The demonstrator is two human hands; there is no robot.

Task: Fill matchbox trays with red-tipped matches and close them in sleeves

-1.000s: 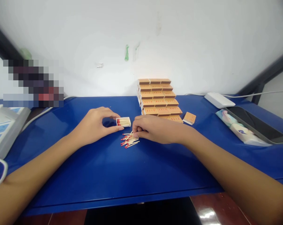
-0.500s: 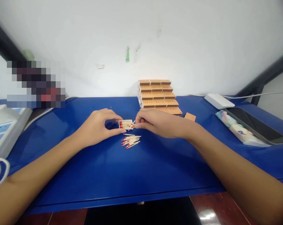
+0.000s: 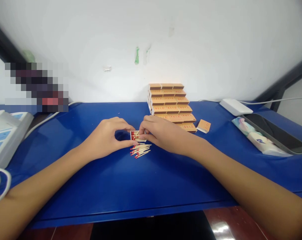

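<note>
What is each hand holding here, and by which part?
The left hand pinches the open matchbox tray at its left end, between thumb and fingers. The right hand covers the tray's right end; whether it holds matches cannot be told.

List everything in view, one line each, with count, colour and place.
matchbox tray: one, white, holding red-tipped matches, between both hands
loose matches: small pile, pale sticks with red tips, just in front of the tray
matchbox stack: stepped rows, tan, against the wall
single matchbox: one, tan, right of the stack
table: one, blue
power strip: one, white, far left
phone: one, dark, far right
left hand: grips the tray
right hand: fingers at the tray
</note>
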